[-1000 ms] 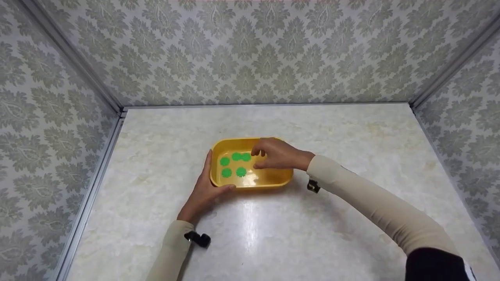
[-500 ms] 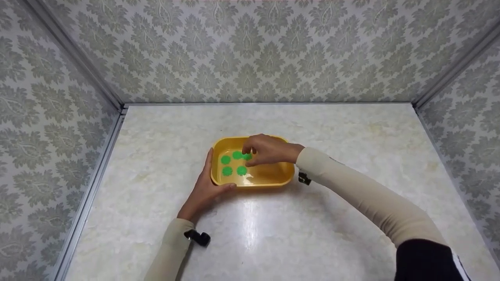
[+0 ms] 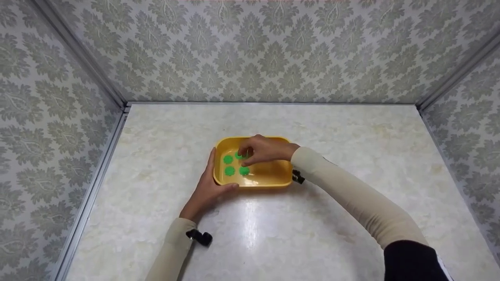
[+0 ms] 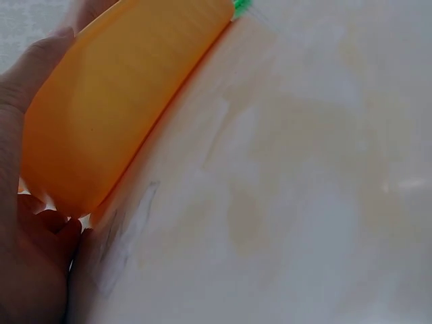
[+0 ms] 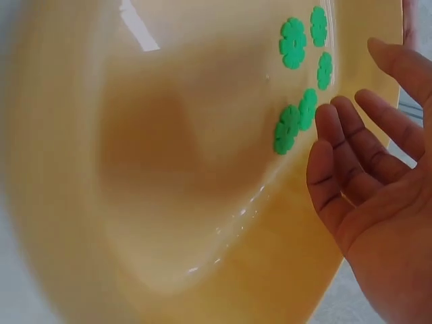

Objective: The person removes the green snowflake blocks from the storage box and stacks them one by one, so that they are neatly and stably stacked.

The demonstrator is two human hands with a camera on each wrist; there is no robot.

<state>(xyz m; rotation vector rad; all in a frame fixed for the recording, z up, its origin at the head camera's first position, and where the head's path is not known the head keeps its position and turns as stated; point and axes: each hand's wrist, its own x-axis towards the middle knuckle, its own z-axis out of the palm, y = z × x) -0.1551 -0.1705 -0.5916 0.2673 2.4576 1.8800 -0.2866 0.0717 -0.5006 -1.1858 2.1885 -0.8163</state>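
A yellow plastic basin sits on the table, with several small green flower-shaped discs on its floor at the left end. My left hand grips that end, thumb at the front rim and fingers along the left wall. In the left wrist view, the basin's outer wall lies between thumb and fingers. Inside the basin, my right hand hovers over the discs and hides some of them in the head view. The right wrist view shows its fingers loosely bent and apart, holding nothing, close to the green discs.
A pale marbled table surrounds the basin. Patterned wall panels rise at the back and on both sides. Metal frame strips run along the table's left edge.
My right hand has moved left across the basin, from beside the green discs to over them. The left hand keeps its grip on the basin, and the discs look unmoved within it.
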